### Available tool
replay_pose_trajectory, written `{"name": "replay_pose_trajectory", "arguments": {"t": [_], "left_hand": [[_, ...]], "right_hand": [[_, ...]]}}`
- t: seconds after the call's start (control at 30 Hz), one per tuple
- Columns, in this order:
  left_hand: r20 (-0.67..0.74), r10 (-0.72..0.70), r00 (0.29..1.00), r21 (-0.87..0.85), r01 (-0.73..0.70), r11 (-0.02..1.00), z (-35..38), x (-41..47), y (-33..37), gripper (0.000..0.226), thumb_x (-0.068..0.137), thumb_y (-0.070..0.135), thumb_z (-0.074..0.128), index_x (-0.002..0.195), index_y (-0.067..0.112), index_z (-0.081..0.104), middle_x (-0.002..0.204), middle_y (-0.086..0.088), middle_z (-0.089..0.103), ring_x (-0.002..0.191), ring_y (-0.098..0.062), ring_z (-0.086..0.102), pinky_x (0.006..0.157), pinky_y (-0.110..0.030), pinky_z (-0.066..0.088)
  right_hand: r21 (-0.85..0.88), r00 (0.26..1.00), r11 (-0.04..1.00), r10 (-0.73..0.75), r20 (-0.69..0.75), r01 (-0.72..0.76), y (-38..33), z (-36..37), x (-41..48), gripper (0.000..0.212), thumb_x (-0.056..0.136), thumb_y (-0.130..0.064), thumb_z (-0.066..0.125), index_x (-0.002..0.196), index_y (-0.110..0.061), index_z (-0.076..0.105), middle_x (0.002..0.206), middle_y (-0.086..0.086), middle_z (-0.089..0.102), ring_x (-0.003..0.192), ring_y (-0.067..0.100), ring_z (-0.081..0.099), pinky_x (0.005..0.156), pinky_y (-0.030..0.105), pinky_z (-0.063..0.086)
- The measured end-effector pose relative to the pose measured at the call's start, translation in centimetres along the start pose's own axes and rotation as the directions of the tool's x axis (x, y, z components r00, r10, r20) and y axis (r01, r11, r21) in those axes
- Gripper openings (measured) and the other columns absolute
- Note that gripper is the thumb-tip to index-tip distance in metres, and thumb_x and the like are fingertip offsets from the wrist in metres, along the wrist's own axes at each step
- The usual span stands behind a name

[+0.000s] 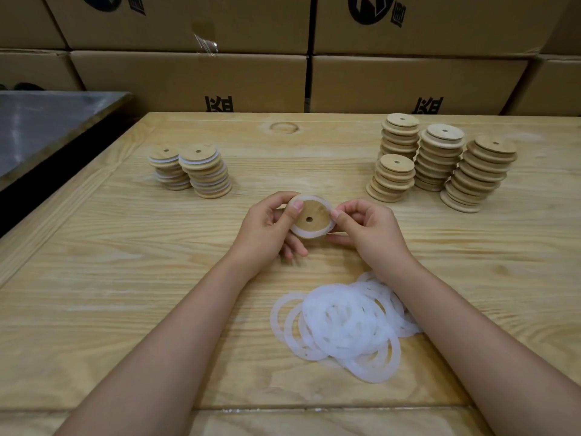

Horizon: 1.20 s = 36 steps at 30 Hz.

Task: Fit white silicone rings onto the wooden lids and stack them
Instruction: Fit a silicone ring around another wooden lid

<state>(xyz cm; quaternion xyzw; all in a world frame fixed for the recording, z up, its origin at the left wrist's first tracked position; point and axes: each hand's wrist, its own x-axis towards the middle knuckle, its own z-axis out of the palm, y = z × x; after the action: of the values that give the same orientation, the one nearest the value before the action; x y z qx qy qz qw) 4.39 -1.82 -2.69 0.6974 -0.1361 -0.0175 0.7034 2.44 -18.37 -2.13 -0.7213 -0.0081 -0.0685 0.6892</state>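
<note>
Centre frame, above the table [125, 278]: lid [309, 217] held tilted up between both hands, ring [309, 236] showing white round most of its rim. Left hand [267, 229] grips the lid, thumb on the face near the upper left rim, fingers curled behind. Right hand [369, 229] pinches the ring at the right rim with thumb and forefinger. Can't tell if the ring is seated all the way round; the part under the right fingers is hidden.

Risks as I see them:
- Uneven seating. Stretching hard on the right while the left side is only lightly held could let the ring roll off or twist on the far side.
- Lid slip. It hangs on fingertip grip only, and a hard pull on the ring could flip it out onto the table.
- Ring pile [342, 322], lower centre, lies under or against the right forearm. Dragging the arm back could scatter rings. They overlap heavily, so grabbing two at once looks likely.
- Bare stacks [440, 158], upper right: four, and the nearest tall one leans. A careless reach there could topple it into its neighbours.
- Done stacks [207, 174], upper left: two, touching, both leaning a bit. Dropping a lid on off-centre could tip them.
</note>
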Motion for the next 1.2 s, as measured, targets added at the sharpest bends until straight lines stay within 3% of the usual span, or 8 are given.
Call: {"name": "replay_pose_trajectory", "arguments": {"t": [0.33, 0.5, 0.6, 0.77, 0.93, 1.2], "left_hand": [[0.076, -0.082, 0.994, -0.018, 0.084, 0.996, -0.38, 0.22, 0.09, 0.012, 0.1, 0.027, 0.043, 0.094, 0.018, 0.048, 0.059, 0.004, 0.063, 0.039, -0.018, 0.059, 0.031, -0.018, 0.033], [0.048, 0.02, 0.999, 0.177, -0.028, 0.984, -0.34, 0.24, -0.2, 0.022, 0.095, 0.035, 0.051, 0.096, 0.014, 0.058, 0.067, 0.008, 0.063, 0.03, -0.013, 0.046, 0.033, -0.014, 0.028], [0.01, 0.066, 0.998, 0.141, -0.066, 0.988, -0.3, 0.26, -0.31, 0.02, 0.096, 0.03, 0.05, 0.094, 0.014, 0.062, 0.062, 0.009, 0.059, 0.029, -0.009, 0.039, 0.034, -0.015, 0.029], [-0.017, 0.055, 0.998, 0.089, -0.053, 0.995, -0.19, 0.14, -0.1, 0.02, 0.097, 0.027, 0.049, 0.094, 0.013, 0.063, 0.063, -0.003, 0.055, 0.029, -0.007, 0.037, 0.033, -0.014, 0.029], [0.02, -0.026, 0.999, 0.05, 0.025, 0.998, 0.07, -0.01, 0.18, 0.015, 0.1, 0.027, 0.043, 0.099, 0.016, 0.053, 0.069, 0.001, 0.059, 0.033, -0.009, 0.047, 0.033, -0.016, 0.028], [0.082, -0.06, 0.995, -0.003, 0.06, 0.998, 0.48, -0.18, 0.4, 0.003, 0.101, 0.023, 0.038, 0.101, 0.02, 0.04, 0.08, -0.007, 0.06, 0.047, -0.017, 0.061, 0.035, -0.022, 0.037]], "right_hand": [[0.113, 0.992, 0.986, 0.114, 0.055, -0.12, -0.28, 0.0, -0.43, 0.009, 0.09, -0.003, 0.061, 0.081, -0.004, 0.06, 0.071, 0.007, 0.066, 0.071, 0.014, 0.069, 0.07, 0.028, 0.06], [0.118, 0.988, 0.981, 0.147, 0.049, -0.152, -0.33, 0.0, -0.35, 0.01, 0.09, -0.002, 0.06, 0.08, -0.003, 0.062, 0.071, 0.007, 0.067, 0.07, 0.013, 0.069, 0.072, 0.027, 0.059], [0.139, 0.977, 0.968, 0.2, 0.08, -0.21, -0.52, -0.19, -0.17, 0.011, 0.09, -0.004, 0.06, 0.079, -0.003, 0.064, 0.075, 0.01, 0.068, 0.072, 0.015, 0.07, 0.07, 0.026, 0.059], [-0.057, 0.988, 0.99, 0.135, 0.07, -0.131, -0.52, -0.02, -0.08, 0.013, 0.091, -0.006, 0.059, 0.078, -0.006, 0.062, 0.071, 0.007, 0.066, 0.064, 0.013, 0.067, 0.063, 0.026, 0.059], [-0.018, 0.991, 0.99, 0.137, -0.002, -0.137, -0.19, 0.21, -0.2, 0.015, 0.09, -0.013, 0.063, 0.077, -0.005, 0.063, 0.06, -0.003, 0.065, 0.048, 0.01, 0.057, 0.051, 0.022, 0.054], [0.055, 0.98, 0.979, 0.199, -0.009, -0.198, -0.18, 0.66, -0.39, 0.019, 0.092, -0.014, 0.06, 0.075, -0.007, 0.064, 0.063, 0.0, 0.063, 0.055, 0.008, 0.055, 0.058, 0.024, 0.052]]}}
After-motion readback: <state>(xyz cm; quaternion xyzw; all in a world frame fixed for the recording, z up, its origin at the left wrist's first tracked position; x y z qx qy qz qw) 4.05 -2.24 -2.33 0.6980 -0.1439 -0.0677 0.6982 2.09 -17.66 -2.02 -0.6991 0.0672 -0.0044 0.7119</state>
